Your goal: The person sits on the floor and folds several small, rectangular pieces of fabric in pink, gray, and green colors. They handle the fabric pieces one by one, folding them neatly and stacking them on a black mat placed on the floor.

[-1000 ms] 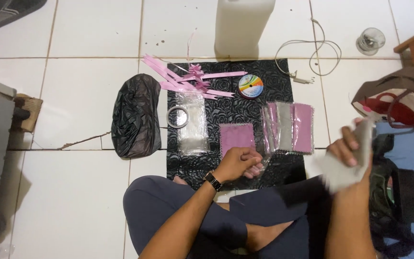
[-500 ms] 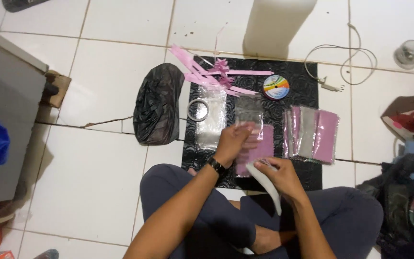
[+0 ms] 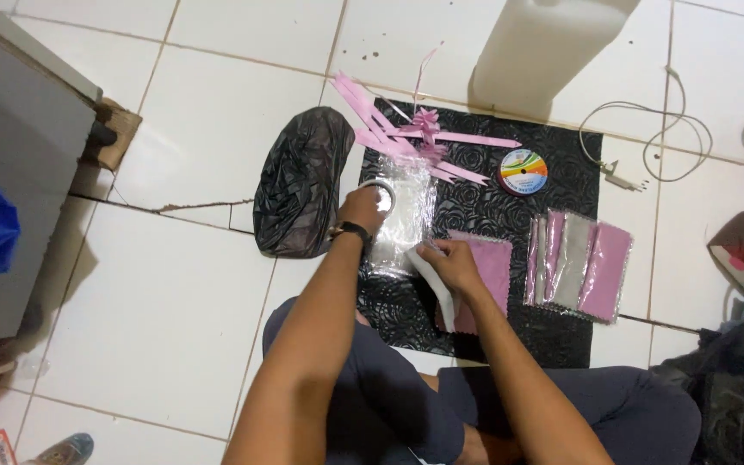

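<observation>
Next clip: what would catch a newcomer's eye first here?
Two bare arms reach over a black rose-embossed mat on the white tiled floor. The left hand touches a clear tape roll; the right hand holds a white strip. Pink ribbon bows lie at the mat's far edge, a crumpled black plastic bag beside it.

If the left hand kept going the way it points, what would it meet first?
The left hand points up the mat, already at the tape roll. Straight beyond lies the clear wrap, then probably the pink ribbon; depth is unclear.
</observation>
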